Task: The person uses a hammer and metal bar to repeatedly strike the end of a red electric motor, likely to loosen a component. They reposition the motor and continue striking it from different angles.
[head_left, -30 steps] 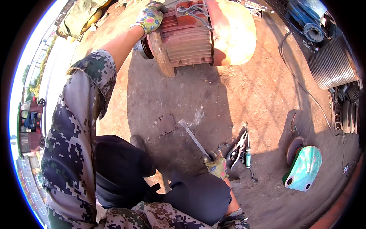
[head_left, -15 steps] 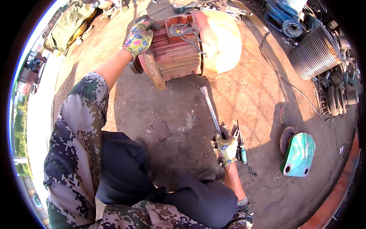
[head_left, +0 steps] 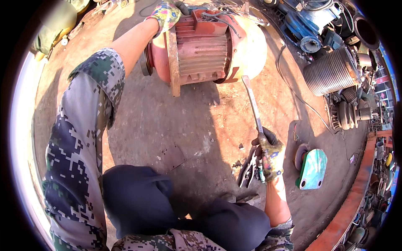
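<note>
My left hand [head_left: 167, 16], in a flowered glove, grips the top of the flange end of a red electric motor [head_left: 201, 54] lying on its side, with loose wires on its terminal box and a pale pink cover at its right end. In my gloved right hand [head_left: 270, 152] is a long flat steel bar [head_left: 251, 100], angled up with its tip at or just below the motor's right end; contact is unclear. Pliers [head_left: 247, 173] and a teal-handled screwdriver, partly hidden by that hand, lie beside it. A thin square plate [head_left: 171, 157] lies near my knees.
A green plate on a disc [head_left: 314, 167] lies to the right. A cable [head_left: 293, 92] runs along the floor toward piled parts: a blue pump casing [head_left: 310, 44], a ribbed drum [head_left: 328, 71]. An orange beam [head_left: 347, 209] edges the right; bundled cloth [head_left: 46, 37] lies at upper left.
My right hand has raised the bar from near the floor tools up toward the motor's right end. My left hand stays on the motor; the camera view has shifted.
</note>
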Demonstrator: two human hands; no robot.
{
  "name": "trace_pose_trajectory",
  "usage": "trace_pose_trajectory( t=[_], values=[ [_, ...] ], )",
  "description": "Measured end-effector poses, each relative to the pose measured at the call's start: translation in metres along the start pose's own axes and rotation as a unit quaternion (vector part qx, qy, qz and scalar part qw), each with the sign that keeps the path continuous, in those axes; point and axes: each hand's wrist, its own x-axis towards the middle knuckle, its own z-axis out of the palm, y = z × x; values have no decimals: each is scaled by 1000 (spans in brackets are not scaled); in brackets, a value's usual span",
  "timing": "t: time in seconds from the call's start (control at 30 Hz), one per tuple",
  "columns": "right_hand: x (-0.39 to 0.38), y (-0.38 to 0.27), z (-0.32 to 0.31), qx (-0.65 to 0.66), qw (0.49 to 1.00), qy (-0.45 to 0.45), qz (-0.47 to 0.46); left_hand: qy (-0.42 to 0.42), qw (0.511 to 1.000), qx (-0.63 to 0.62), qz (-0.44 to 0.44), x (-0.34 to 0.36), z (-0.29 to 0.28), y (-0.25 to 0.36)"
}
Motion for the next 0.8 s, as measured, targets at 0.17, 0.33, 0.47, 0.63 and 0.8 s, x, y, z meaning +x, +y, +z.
trace_pose_trajectory(
  t=[0.17, 0.33, 0.47, 0.63, 0.8],
  values=[
    [19, -29, 31, -2, 998, 16, -53, 19, 1000, 9, 10, 27, -7, -29],
    [38, -42, 63, -5, 996, 11, -86, 25, 999, 19, 11, 45, -4, -51],
    [45, -47, 79, -31, 994, 4, -103, 28, 999, 26, 10, 60, 0, -61],
    [45, -48, 88, -32, 995, 10, -96, 33, 998, 43, 12, 75, 2, -71],
    [34, -54, 86, -62, 994, -14, -87, 38, 995, 90, 7, 90, 2, -81]
  ],
)
